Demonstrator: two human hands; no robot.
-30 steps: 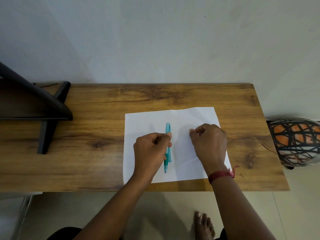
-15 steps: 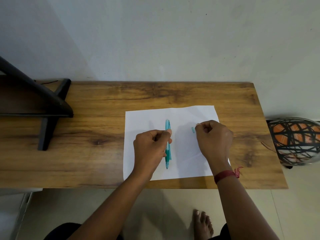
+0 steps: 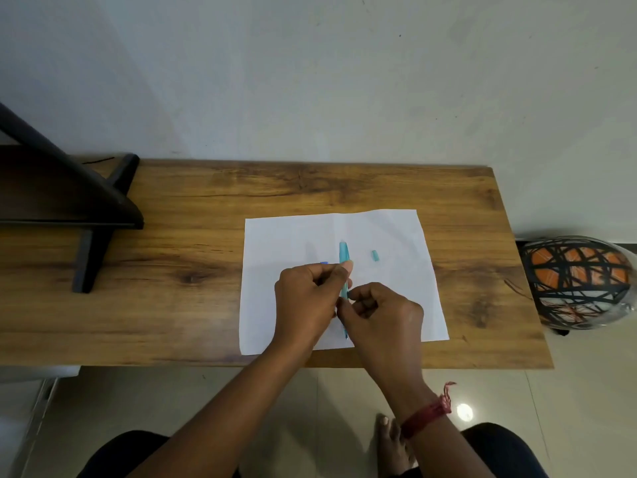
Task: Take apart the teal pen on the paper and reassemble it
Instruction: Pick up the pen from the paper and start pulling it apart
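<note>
Disassembly underway: left hand [image 3: 306, 298] grips the teal pen [image 3: 343, 267], right hand [image 3: 379, 312] pinches its lower barrel, likely to unscrew next; a small piece [image 3: 375, 255] lies on the paper [image 3: 282, 243].

Dim, soft indoor light, a lamp glare spot on the floor tiles [image 3: 464, 412], wide-angle bowing at edges.

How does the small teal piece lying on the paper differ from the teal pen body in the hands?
The small teal piece is a short stub; the pen body is long and slim. The piece lies loose on the paper, touched by nothing; the pen body is pinched by the left hand, with the right hand at its lower part. Both are the same teal colour.
</note>
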